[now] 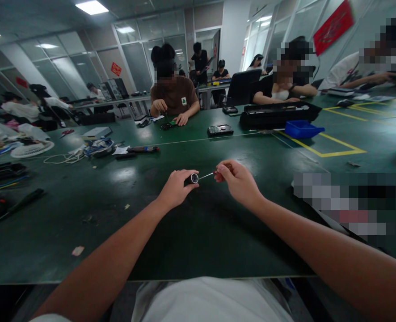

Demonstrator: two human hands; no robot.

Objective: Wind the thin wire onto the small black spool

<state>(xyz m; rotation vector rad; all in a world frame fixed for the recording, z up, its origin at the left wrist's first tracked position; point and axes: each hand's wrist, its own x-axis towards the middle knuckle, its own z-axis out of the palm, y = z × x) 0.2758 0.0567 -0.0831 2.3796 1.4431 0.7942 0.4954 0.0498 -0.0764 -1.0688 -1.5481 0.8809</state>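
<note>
Above the middle of the green table, my left hand point(178, 185) is closed around a small black cylindrical part point(194, 178) with a pale ring at its end, which faces right. My right hand point(236, 179) grips a screwdriver point(206, 175) by its reddish handle. The thin metal shaft points left, and its tip is at or very near the ringed end; whether it touches I cannot tell. My left palm hides most of the cylinder's body.
Across the green table point(151, 250), a co-worker in a brown shirt point(174, 96) handles small parts. A blue tray point(301, 129), a long black casing point(278, 115) and an opened device point(220, 129) lie beyond my hands. Cables point(99, 146) and a white fan grille point(32, 149) are left.
</note>
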